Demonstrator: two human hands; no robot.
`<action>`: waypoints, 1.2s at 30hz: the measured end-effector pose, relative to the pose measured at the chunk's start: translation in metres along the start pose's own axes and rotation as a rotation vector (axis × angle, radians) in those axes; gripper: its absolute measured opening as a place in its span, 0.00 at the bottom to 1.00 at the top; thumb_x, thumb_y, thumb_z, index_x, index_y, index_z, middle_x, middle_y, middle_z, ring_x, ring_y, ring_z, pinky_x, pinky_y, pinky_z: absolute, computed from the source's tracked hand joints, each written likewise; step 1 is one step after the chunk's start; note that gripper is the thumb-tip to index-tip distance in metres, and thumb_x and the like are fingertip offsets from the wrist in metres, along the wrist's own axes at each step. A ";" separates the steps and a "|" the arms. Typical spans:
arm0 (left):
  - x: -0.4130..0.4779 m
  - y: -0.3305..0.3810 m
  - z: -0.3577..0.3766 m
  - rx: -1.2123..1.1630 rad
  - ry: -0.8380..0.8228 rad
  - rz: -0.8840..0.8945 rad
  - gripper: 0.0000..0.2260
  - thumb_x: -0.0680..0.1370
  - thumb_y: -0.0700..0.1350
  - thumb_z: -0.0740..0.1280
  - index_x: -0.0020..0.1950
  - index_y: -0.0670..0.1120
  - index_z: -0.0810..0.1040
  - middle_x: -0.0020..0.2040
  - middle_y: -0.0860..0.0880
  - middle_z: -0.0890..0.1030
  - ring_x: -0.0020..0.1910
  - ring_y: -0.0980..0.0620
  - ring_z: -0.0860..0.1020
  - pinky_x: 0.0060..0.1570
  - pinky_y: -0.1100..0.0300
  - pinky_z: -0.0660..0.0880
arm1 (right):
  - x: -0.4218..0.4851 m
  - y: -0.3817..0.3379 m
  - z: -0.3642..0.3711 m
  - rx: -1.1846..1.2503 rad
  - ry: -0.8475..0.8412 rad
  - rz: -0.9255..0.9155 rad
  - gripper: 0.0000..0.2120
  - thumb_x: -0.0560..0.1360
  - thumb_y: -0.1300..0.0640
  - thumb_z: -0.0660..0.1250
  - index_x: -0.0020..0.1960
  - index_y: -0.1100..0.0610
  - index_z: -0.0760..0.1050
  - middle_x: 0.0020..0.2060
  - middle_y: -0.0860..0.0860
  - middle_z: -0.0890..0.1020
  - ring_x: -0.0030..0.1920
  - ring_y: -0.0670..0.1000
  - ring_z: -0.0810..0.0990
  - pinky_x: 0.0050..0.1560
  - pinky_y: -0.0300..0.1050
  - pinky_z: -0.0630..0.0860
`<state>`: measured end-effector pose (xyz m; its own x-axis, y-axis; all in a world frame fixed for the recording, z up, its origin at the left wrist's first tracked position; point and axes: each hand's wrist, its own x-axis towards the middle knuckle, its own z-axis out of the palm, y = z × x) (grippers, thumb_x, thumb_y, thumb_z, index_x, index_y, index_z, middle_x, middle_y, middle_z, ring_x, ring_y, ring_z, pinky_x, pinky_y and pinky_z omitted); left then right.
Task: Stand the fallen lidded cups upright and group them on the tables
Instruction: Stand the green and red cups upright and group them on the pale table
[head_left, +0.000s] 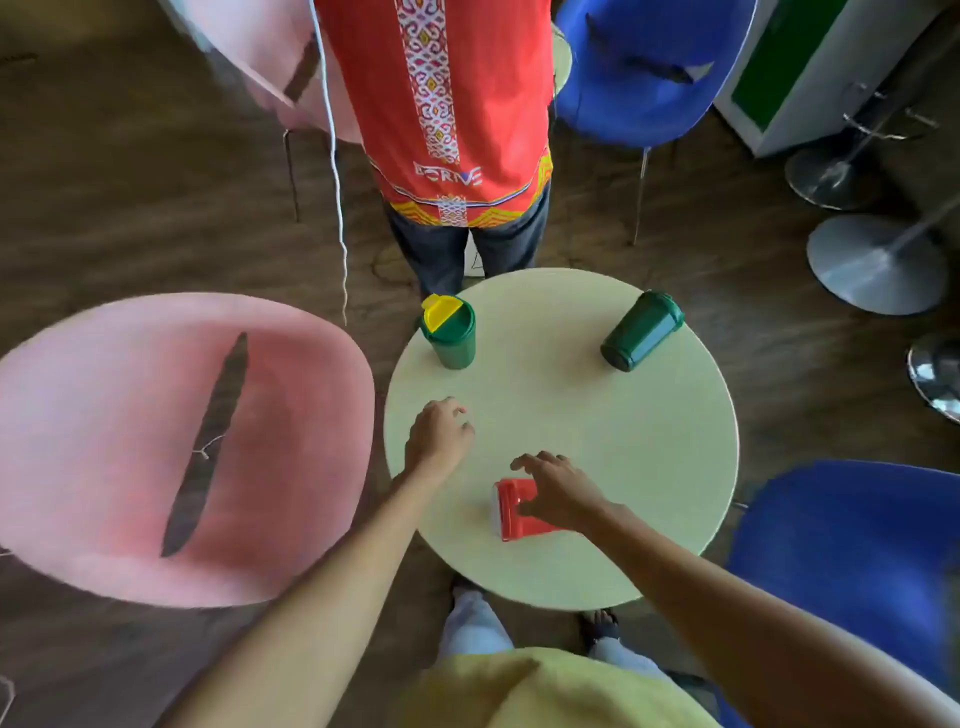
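On the round pale table (649, 493), a red lidded cup (511, 512) lies on its side near the front edge, lid to the left. My right hand (558, 491) rests on top of it with fingers spread, thumb against its side. My left hand (439, 434) hovers over the table's left part, fingers loosely curled, holding nothing. A green cup with a yellow lid flap (449, 332) stands upright at the far left. A dark green lidded cup (641, 332) lies tipped over at the far right.
A person in a red patterned shirt (447, 104) stands just beyond the table. A pink chair (156, 447) is at the left, a blue chair (852, 561) at the right, more chairs behind. Metal stool bases (878, 265) sit on the wooden floor at right.
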<state>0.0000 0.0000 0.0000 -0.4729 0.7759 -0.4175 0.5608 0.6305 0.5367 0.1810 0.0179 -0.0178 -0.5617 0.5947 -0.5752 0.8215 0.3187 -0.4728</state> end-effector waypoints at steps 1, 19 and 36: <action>0.011 0.000 -0.006 0.024 0.034 0.051 0.16 0.75 0.40 0.65 0.62 0.47 0.78 0.62 0.45 0.79 0.61 0.43 0.77 0.56 0.50 0.77 | 0.003 -0.005 0.003 -0.030 -0.010 0.018 0.31 0.71 0.51 0.71 0.73 0.48 0.65 0.67 0.53 0.72 0.67 0.57 0.69 0.64 0.57 0.71; 0.168 0.022 -0.049 0.486 -0.078 0.454 0.40 0.67 0.38 0.76 0.76 0.46 0.62 0.75 0.43 0.62 0.71 0.37 0.62 0.70 0.48 0.64 | 0.024 0.003 0.048 -0.296 0.129 0.066 0.39 0.66 0.49 0.72 0.73 0.49 0.60 0.66 0.51 0.72 0.65 0.58 0.70 0.60 0.55 0.68; 0.167 0.023 -0.048 0.445 -0.052 0.465 0.40 0.66 0.36 0.77 0.75 0.45 0.63 0.72 0.43 0.66 0.67 0.37 0.65 0.69 0.48 0.65 | 0.021 0.021 -0.015 0.364 0.537 0.205 0.47 0.62 0.56 0.79 0.75 0.53 0.58 0.67 0.55 0.71 0.64 0.59 0.72 0.59 0.47 0.70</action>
<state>-0.0989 0.1432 -0.0223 -0.0850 0.9630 -0.2559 0.9329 0.1671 0.3191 0.1878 0.0481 -0.0297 -0.1941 0.9306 -0.3103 0.7680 -0.0526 -0.6383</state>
